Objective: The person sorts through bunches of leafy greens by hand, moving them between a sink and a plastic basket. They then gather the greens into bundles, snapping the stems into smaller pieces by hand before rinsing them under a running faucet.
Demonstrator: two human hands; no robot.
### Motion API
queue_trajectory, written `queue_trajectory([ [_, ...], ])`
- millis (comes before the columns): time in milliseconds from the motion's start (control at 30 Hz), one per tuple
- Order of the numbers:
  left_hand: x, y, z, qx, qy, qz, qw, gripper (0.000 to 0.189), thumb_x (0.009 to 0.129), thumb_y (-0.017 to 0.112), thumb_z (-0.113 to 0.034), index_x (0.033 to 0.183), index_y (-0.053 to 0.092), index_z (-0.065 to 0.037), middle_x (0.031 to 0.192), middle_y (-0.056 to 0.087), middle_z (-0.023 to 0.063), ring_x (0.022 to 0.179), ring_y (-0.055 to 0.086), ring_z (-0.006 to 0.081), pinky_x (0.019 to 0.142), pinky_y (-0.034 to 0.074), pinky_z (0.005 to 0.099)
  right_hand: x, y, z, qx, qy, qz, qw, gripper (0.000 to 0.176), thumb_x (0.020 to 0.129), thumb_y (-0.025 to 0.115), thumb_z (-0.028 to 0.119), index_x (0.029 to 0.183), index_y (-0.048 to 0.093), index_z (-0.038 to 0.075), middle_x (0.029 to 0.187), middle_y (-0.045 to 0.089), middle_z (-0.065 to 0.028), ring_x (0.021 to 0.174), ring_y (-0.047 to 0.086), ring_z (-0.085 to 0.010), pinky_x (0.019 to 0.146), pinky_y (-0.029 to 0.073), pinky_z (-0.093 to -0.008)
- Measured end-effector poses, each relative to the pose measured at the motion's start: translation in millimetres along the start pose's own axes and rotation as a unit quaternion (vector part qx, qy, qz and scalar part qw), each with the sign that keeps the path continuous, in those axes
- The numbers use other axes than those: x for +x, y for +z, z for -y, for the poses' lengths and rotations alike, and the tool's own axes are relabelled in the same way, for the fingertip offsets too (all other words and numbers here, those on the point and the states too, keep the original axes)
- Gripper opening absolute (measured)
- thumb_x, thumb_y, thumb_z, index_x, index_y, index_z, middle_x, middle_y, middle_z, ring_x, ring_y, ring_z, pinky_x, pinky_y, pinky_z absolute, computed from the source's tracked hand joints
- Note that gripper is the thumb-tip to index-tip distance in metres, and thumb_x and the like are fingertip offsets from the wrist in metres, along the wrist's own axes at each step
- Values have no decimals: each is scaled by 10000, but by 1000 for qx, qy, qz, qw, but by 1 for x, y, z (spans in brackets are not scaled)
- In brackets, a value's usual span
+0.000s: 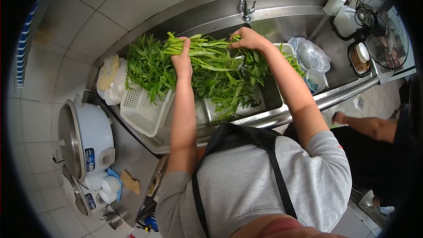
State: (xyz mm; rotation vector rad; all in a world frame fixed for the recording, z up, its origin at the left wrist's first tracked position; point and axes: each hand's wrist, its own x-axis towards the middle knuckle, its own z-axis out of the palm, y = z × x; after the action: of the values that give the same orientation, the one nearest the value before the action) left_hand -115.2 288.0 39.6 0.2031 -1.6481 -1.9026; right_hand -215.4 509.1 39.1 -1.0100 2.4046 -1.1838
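Observation:
Over the sink, my left hand is closed around a bunch of water spinach, its pale green stems lying across toward the right. My right hand has its fingers bent and pinched on the stems at the other side of the bunch, below the faucet. More leafy water spinach is heaped left of my left hand, above a white perforated basket. Long leaves hang between my hands over the sink basin. The fingertips of my right hand are partly hidden by the greens.
A faucet rises at the sink's back. Plastic bags and a cup lie to the right, near a black fan. At left stand a bag and a large rice cooker. Another person's arm shows at right.

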Motion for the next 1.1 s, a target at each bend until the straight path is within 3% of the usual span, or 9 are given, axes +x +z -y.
queue_trajectory([
  [100, -2, -2, 4, 92, 23, 25, 995, 147, 789, 630, -141, 872, 558, -43, 861, 551, 8, 798, 502, 121, 765, 387, 263, -5, -3, 7, -9, 67, 52, 996, 298, 619, 698, 282, 822, 661, 68, 726, 626, -132, 682, 589, -221, 684, 449, -313],
  [167, -4, -1, 10, 106, 54, 20, 993, 150, 787, 632, -139, 861, 561, -30, 824, 568, 14, 757, 529, 117, 723, 415, 260, -8, -1, -6, -59, 54, -9, 997, 333, 619, 703, 300, 859, 658, 75, 777, 629, -158, 749, 603, -262, 713, 456, -332],
  [233, -5, 0, 12, 69, -20, 61, 996, 172, 781, 639, -131, 895, 552, -36, 867, 566, 24, 759, 532, 110, 707, 422, 264, -8, 3, -20, -95, 74, -21, 992, 400, 607, 721, 338, 906, 648, 83, 827, 628, -165, 799, 600, -287, 738, 458, -347],
  [333, 1, -5, 25, 78, -16, 34, 996, 201, 774, 651, -147, 902, 552, -27, 866, 572, 33, 774, 537, 121, 721, 416, 263, -18, -1, -19, -96, 101, -97, 986, 488, 571, 748, 389, 933, 637, 80, 859, 623, -163, 828, 595, -292, 743, 456, -350],
  [533, 15, -10, 27, 128, -6, -14, 992, 283, 753, 671, -216, 899, 561, 0, 881, 598, 63, 795, 546, 148, 741, 410, 274, -32, -12, 17, -274, 121, -155, 941, 276, 676, 645, 246, 912, 648, 101, 847, 622, -154, 820, 594, -297, 727, 472, -384],
  [633, 17, -5, 29, 121, 4, -10, 993, 294, 750, 674, -222, 900, 559, 3, 868, 603, 65, 779, 551, 152, 734, 413, 273, -20, 8, 22, -252, 53, 3, 966, 256, 669, 633, 230, 885, 658, 94, 829, 632, -136, 788, 600, -292, 721, 472, -367],
  [733, 16, 6, 22, 128, 14, -24, 991, 289, 750, 675, -222, 885, 558, 6, 843, 607, 67, 760, 556, 154, 721, 419, 276, -11, 29, 12, -71, 7, 189, 979, 229, 655, 685, 184, 874, 672, 119, 773, 650, -89, 699, 598, -179, 701, 449, -303],
  [900, 14, 7, 20, 142, 26, -18, 989, 257, 752, 672, -211, 867, 568, -6, 825, 611, 60, 740, 560, 152, 699, 426, 275, -2, 50, 6, -132, 67, -65, 987, 237, 664, 647, 222, 894, 673, 170, 725, 613, -155, 675, 592, -276, 664, 461, -319],
  [1100, 11, 12, 22, 95, 11, 45, 994, 143, 778, 642, -121, 883, 576, -50, 836, 580, 10, 771, 523, 107, 722, 410, 253, 10, 54, -3, -42, 50, -83, 994, 220, 682, 630, 248, 853, 675, 119, 668, 617, -122, 606, 573, -219, 636, 450, -315],
])
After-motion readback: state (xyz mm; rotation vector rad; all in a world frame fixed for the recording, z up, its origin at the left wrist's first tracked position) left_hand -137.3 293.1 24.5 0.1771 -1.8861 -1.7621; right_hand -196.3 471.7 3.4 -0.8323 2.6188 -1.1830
